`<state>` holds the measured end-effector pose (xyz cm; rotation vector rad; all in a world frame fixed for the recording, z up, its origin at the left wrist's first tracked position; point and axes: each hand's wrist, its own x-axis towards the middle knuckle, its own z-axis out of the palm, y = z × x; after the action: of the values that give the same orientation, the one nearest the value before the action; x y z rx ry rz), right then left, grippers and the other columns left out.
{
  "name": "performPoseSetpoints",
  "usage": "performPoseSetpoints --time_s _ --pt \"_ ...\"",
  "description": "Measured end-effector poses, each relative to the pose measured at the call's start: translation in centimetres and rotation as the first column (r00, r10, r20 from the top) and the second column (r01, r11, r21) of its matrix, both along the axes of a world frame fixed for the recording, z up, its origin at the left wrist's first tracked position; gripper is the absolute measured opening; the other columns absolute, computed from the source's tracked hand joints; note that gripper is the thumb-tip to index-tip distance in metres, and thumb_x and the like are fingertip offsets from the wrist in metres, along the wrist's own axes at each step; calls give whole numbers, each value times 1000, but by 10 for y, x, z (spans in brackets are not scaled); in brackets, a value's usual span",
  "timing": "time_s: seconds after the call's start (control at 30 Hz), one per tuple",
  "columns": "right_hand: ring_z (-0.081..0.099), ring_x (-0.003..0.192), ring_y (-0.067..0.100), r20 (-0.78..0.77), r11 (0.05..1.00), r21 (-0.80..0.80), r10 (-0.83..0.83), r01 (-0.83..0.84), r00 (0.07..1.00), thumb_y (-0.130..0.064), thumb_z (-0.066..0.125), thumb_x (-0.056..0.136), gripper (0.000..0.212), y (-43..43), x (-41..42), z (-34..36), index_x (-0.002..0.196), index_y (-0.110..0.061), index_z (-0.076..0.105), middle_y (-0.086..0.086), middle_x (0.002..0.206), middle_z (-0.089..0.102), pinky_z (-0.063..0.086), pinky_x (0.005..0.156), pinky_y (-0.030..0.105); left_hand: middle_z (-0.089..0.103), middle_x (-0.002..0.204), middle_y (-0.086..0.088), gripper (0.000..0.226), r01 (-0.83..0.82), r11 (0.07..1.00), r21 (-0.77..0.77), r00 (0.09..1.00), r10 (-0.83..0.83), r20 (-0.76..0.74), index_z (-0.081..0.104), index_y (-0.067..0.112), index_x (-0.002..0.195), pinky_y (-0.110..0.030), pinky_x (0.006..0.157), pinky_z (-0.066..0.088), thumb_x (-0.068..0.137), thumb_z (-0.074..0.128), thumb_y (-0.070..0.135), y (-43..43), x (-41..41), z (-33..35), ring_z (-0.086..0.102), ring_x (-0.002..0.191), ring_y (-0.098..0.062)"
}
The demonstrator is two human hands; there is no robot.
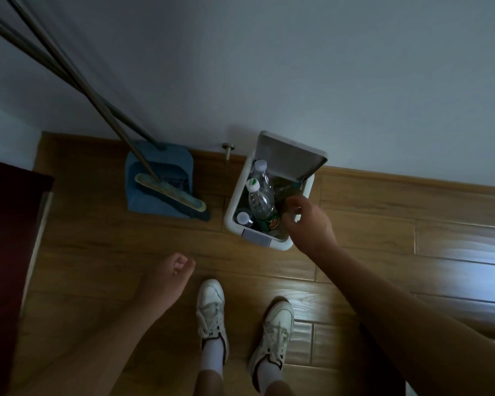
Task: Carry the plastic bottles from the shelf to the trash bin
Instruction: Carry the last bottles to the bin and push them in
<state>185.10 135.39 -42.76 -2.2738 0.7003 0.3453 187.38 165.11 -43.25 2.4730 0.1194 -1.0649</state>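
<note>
A white trash bin [231, 207] stands against the wall with its lid [290, 158] tipped up. Inside it are several clear plastic bottles: one with a white and green cap [259, 200], one behind it [262, 172], and a small one at the near left corner [244, 219]. My right hand [307, 221] hovers over the bin's right rim, fingers loosely curled and holding nothing. My left hand [170, 277] hangs lower left over the floor, fingers loosely curled, empty. The shelf is out of view.
A blue dustpan [160, 178] and a broom [170, 194] lean against the wall left of the bin, long handles rising to the upper left. A dark red cabinet [9, 224] stands at far left. My two white shoes [212, 307] are on the wooden floor.
</note>
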Motion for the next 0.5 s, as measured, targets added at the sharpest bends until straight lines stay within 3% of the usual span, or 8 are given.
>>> performPoseSetpoints --time_s 0.17,0.23,0.3,0.37,0.43,0.5 --pt "65 91 16 -12 995 54 -86 87 996 -30 54 95 28 -3 53 -46 120 -19 59 -5 100 65 42 63 22 63 106 7 31 -3 999 -40 1000 3 7 60 25 116 -25 70 48 99 46 47 -1 26 -33 60 92 -7" --pt "67 93 16 -14 982 107 -155 156 988 -41 56 95 32 1 70 -63 121 -22 58 -4 101 67 45 63 21 62 104 10 29 -10 998 -61 1000 10 1 60 28 115 -25 69 48 99 46 48 3 35 -48 60 91 -5" --pt "66 101 15 18 964 194 -191 184 981 -61 56 89 51 9 79 -76 127 -28 53 -5 115 67 53 78 30 60 99 14 28 12 998 -65 1000 -12 6 60 29 114 -22 66 46 99 47 48 7 43 -58 59 89 -1" --pt "61 111 16 33 951 248 -196 182 980 -73 59 78 69 21 82 -82 132 -32 47 -5 128 61 52 91 38 61 99 14 28 19 997 -75 1000 -18 10 61 28 114 -21 64 44 99 47 47 10 50 -65 59 88 0" --pt "56 119 17 16 976 176 -137 132 990 -74 67 68 84 30 83 -87 137 -34 39 -5 136 54 50 97 41 61 99 13 28 -6 996 -85 1000 6 0 62 27 114 -22 64 44 99 47 46 13 56 -68 58 88 0" --pt "54 123 20 -11 993 76 -88 88 996 -62 74 69 86 32 84 -93 140 -33 34 -3 139 50 49 100 43 60 98 13 29 12 997 -72 1000 -13 -8 61 27 113 -22 65 45 99 47 47 16 61 -71 58 88 -1"
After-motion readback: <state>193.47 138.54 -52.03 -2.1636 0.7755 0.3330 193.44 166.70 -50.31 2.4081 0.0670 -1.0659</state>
